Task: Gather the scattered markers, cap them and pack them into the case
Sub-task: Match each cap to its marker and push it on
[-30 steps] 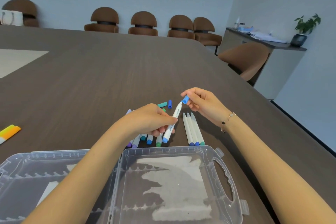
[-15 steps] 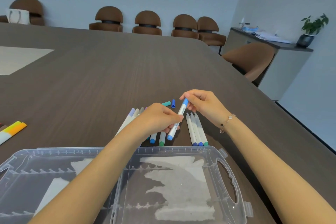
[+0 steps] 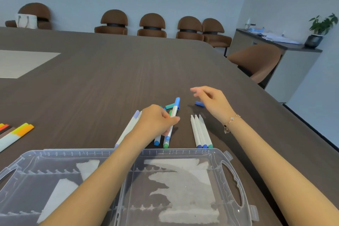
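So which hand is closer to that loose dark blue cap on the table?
Right. The right hand hovers just beside the dark blue cap; the left hand is farther left, holding a marker.

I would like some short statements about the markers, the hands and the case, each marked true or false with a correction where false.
1. The left hand holds a marker with a blue cap. True.
2. The right hand holds a marker. False: its fingers are open and empty, above a loose dark blue cap.
3. Three uncapped markers lie side by side on the table. True.
4. The clear case is closed. False: it lies open, both halves flat.
5. Markers are already packed in the case. False: none is visible inside it.
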The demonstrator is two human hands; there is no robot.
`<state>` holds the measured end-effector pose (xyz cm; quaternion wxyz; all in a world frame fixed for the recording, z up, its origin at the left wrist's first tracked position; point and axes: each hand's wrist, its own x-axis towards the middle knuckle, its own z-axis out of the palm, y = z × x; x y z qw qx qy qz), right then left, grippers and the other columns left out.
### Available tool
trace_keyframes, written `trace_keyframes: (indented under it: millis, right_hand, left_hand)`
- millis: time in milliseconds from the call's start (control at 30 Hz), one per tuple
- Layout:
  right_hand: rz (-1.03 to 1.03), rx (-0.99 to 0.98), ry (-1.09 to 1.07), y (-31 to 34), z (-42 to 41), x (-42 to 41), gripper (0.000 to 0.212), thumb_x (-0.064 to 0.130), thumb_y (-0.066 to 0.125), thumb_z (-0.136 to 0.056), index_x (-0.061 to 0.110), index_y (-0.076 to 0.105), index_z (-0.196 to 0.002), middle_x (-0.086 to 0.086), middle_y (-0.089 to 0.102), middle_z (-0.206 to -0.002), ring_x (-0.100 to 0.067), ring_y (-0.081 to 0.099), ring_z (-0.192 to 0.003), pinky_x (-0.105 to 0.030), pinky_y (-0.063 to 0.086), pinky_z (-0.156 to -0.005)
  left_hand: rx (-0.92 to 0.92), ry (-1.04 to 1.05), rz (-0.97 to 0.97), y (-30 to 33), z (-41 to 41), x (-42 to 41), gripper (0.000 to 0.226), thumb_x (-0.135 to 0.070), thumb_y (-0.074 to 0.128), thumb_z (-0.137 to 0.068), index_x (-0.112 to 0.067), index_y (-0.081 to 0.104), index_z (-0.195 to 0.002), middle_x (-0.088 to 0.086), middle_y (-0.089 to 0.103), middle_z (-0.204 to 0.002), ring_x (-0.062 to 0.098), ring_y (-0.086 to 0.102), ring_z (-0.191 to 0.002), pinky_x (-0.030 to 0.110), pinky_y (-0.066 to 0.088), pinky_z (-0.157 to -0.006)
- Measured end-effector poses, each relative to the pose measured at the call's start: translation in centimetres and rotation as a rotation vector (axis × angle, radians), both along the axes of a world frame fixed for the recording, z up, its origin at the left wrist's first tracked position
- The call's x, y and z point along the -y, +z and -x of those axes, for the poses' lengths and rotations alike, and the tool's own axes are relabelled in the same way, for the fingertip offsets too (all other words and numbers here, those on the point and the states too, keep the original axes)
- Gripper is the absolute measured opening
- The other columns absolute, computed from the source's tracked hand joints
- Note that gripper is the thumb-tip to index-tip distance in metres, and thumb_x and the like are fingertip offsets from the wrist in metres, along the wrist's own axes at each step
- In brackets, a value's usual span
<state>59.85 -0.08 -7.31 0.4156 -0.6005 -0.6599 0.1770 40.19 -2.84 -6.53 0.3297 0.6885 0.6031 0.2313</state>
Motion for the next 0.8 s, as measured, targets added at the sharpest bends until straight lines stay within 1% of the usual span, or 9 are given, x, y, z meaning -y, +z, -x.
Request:
trace_keyframes:
  millis: [100, 200, 300, 367, 400, 467, 533, 667, 800]
  right_hand:
    - [0.004, 0.103, -0.124, -1.3, -2.1, -0.4, 0.025, 0.019, 0.045, -0.097, 0.025, 0.066, -0.108, 0.005, 0.054, -0.113, -0.007, 0.054, -0.082, -0.009, 0.042, -0.070]
    - [0.053, 0.133, -0.150, -1.9, -3.2, -0.5, 0.025, 0.012, 0.046, -0.095, 0.025, 0.066, -0.100, 0.004, 0.054, -0.111, -0.009, 0.054, -0.068, -0.013, 0.044, -0.062]
    - [0.060, 0.120, -0.164, -2.2, -3.4, -0.7, 0.025, 0.011, 0.046, -0.095, 0.025, 0.067, -0.098, -0.002, 0.058, -0.118, -0.012, 0.056, -0.065, -0.017, 0.046, -0.063]
    - [0.059, 0.132, -0.172, -2.2, -3.4, -0.7, 0.024, 0.011, 0.046, -0.095, 0.022, 0.067, -0.102, -0.003, 0.057, -0.122, -0.016, 0.059, -0.075, -0.019, 0.048, -0.070]
    - [0.063, 0.159, -0.166, -2.1, -3.4, -0.6, 0.024, 0.012, 0.047, -0.095, 0.021, 0.067, -0.106, -0.004, 0.056, -0.124, -0.018, 0.060, -0.085, -0.021, 0.049, -0.077]
    - [0.094, 0.227, -0.120, -2.1, -3.5, -0.4, 0.027, 0.013, 0.048, -0.096, 0.020, 0.063, -0.117, -0.005, 0.055, -0.129, -0.021, 0.056, -0.109, -0.027, 0.045, -0.094]
    - [0.118, 0.273, -0.048, -2.1, -3.5, -0.1, 0.031, 0.014, 0.048, -0.096, 0.019, 0.060, -0.124, -0.004, 0.056, -0.132, -0.021, 0.051, -0.121, -0.032, 0.039, -0.104]
    - [0.094, 0.317, 0.028, -2.2, -3.0, 0.1, 0.030, 0.014, 0.051, -0.095, 0.016, 0.062, -0.123, -0.001, 0.060, -0.128, -0.017, 0.053, -0.120, -0.028, 0.037, -0.105]
    - [0.052, 0.312, 0.002, -2.6, -2.6, -0.2, 0.027, 0.013, 0.055, -0.093, 0.013, 0.065, -0.117, -0.003, 0.065, -0.120, -0.018, 0.056, -0.112, -0.027, 0.040, -0.099]
  left_hand:
    - [-0.113, 0.070, -0.033, -0.9, -0.5, -0.2, 0.038, -0.044, 0.061, -0.087, -0.008, 0.064, -0.076, 0.001, 0.057, -0.062, 0.011, 0.051, -0.053, 0.017, 0.044, -0.057]
    - [-0.220, 0.064, -0.067, -1.2, -1.2, -0.1, 0.041, -0.048, 0.061, -0.085, -0.008, 0.060, -0.081, 0.003, 0.057, -0.068, 0.010, 0.052, -0.059, 0.016, 0.040, -0.054]
    - [-0.249, 0.050, -0.088, -1.4, -2.1, 0.5, 0.040, -0.046, 0.065, -0.083, -0.010, 0.050, -0.094, -0.002, 0.046, -0.068, 0.006, 0.046, -0.058, 0.014, 0.033, -0.046]
    - [-0.211, 0.052, -0.105, -1.4, -2.7, 0.7, 0.046, -0.043, 0.067, -0.082, -0.013, 0.042, -0.107, -0.002, 0.045, -0.075, 0.006, 0.045, -0.059, 0.014, 0.033, -0.045]
    - [-0.210, 0.031, -0.130, -1.3, -3.1, 0.8, 0.043, -0.041, 0.067, -0.084, -0.014, 0.043, -0.107, -0.002, 0.047, -0.077, 0.007, 0.046, -0.062, 0.015, 0.035, -0.048]
    - [-0.250, -0.040, -0.160, -1.1, -4.1, 0.9, 0.026, -0.036, 0.063, -0.088, -0.013, 0.050, -0.088, -0.001, 0.047, -0.069, 0.009, 0.047, -0.064, 0.019, 0.042, -0.055]
    - [-0.272, -0.095, -0.116, -0.7, -5.1, 1.0, 0.030, -0.031, 0.059, -0.090, -0.014, 0.048, -0.068, 0.000, 0.042, -0.059, 0.010, 0.047, -0.058, 0.021, 0.043, -0.055]
    - [-0.324, -0.168, -0.057, 0.1, -6.4, 1.2, 0.034, -0.028, 0.060, -0.086, -0.015, 0.038, -0.062, 0.000, 0.038, -0.060, 0.010, 0.040, -0.053, 0.018, 0.029, -0.047]
    - [-0.342, -0.165, -0.042, 0.2, -6.9, 1.3, 0.021, -0.024, 0.061, -0.086, -0.011, 0.046, -0.079, 0.000, 0.039, -0.064, 0.010, 0.039, -0.056, 0.017, 0.032, -0.048]
